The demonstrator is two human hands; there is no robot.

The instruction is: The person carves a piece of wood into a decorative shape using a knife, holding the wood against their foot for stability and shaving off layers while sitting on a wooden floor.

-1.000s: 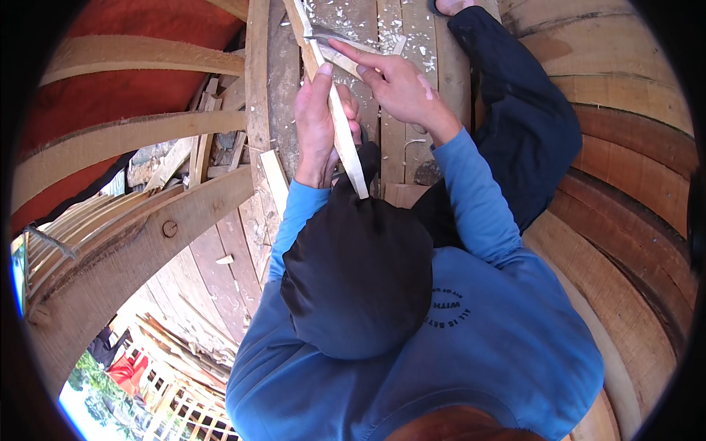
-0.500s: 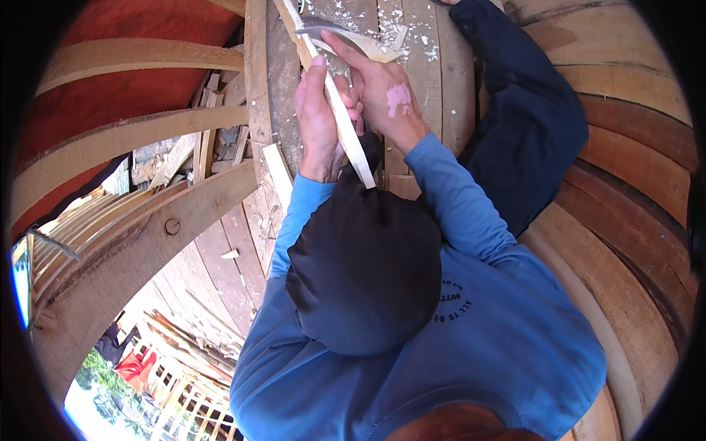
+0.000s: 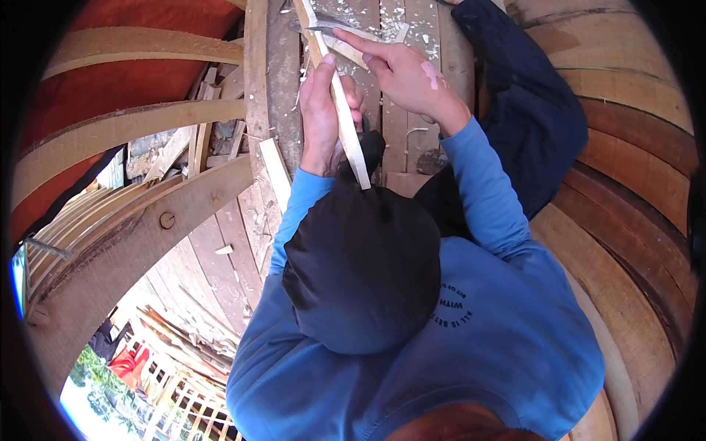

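My left hand is closed around a long, thin wooden strip, its thumb lying along the wood. The strip slants from the top of the view down to my bent, dark-trousered knee. My right hand is closed on a knife, its index finger stretched along the back. The grey knife blade lies across the far part of the strip, beyond my left hand. The knife's handle is hidden in the right hand.
Wood shavings litter the plank floor ahead. A pale wood offcut lies left of my left forearm. Curved timber ribs rise on the left, and curved planks on the right. My other leg is stretched out at the right.
My right hand has moved to the right, away from my left hand, with the knife still in it. The strip and left hand have shifted slightly.
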